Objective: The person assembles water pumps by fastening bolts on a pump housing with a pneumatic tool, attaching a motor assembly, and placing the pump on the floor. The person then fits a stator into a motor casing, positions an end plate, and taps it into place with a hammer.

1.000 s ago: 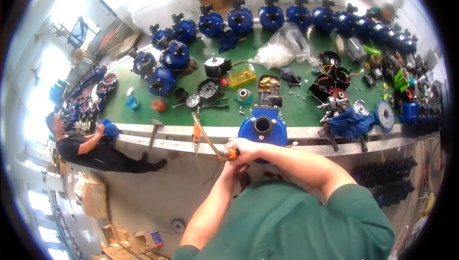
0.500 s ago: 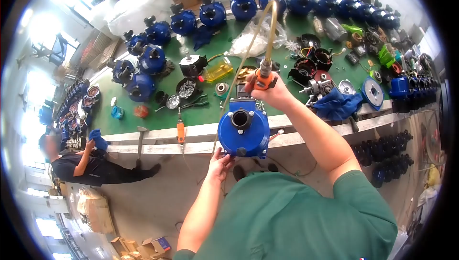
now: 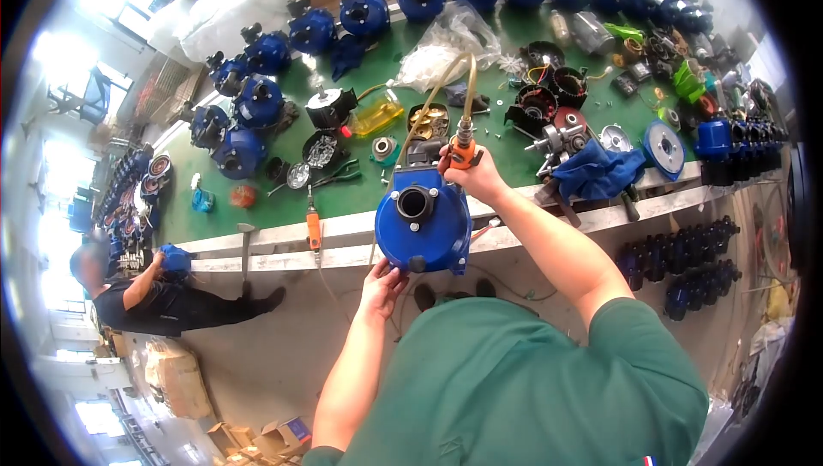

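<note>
A blue pump housing [image 3: 424,234] with a round dark port stands at the bench's front edge, in front of me. My left hand [image 3: 382,290] is at its lower left rim, fingers apart and the fingertips against the underside. My right hand [image 3: 477,176] is wrapped round an orange air tool [image 3: 464,155], held beside the housing's upper right side. From the tool a yellowish hose [image 3: 470,80] loops up and back down behind the housing. Just behind stands a tray of brass-coloured parts [image 3: 429,121].
Another orange tool [image 3: 314,230] and a hammer [image 3: 245,252] lie at the front edge. Blue housings [image 3: 364,13] line the back of the green bench [image 3: 283,200]. A blue cloth [image 3: 600,170] and motor parts lie right. A person [image 3: 141,294] is at the left.
The orange tool in my right hand has gone from the front of the housing up to its right side. My left hand has left the tool and moved to the housing's lower rim.
</note>
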Motion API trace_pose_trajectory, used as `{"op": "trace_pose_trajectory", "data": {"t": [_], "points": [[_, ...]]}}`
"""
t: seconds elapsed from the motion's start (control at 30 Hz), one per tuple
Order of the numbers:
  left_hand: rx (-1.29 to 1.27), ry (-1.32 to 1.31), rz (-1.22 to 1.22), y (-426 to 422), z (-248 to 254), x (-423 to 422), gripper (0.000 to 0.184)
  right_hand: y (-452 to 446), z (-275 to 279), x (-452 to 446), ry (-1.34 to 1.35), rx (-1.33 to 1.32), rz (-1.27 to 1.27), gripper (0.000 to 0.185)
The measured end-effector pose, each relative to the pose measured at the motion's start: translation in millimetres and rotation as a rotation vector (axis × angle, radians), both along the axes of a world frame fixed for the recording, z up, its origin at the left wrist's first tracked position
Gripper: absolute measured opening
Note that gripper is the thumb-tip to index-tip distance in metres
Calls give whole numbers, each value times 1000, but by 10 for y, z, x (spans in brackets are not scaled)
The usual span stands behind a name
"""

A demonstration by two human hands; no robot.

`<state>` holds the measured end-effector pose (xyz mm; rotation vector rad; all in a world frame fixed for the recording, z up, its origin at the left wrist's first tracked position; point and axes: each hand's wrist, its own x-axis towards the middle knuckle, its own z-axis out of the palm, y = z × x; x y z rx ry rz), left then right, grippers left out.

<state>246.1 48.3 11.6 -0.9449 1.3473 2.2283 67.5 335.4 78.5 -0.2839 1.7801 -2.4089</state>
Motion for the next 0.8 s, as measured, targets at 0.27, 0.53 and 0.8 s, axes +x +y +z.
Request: {"op": "trace_pose_trajectory", "data": {"t": [0.27, 0.53, 0.8], "points": [[-17, -4, -8, 26, 65, -7, 57, 80, 61, -52, 31, 206, 357, 27], [-27, 8, 28, 33, -3, 0, 49, -37, 32, -28, 112, 238, 172, 20], [2, 16, 13, 11, -7, 4, 52, -96, -4, 35, 31, 149, 48, 26]]}}
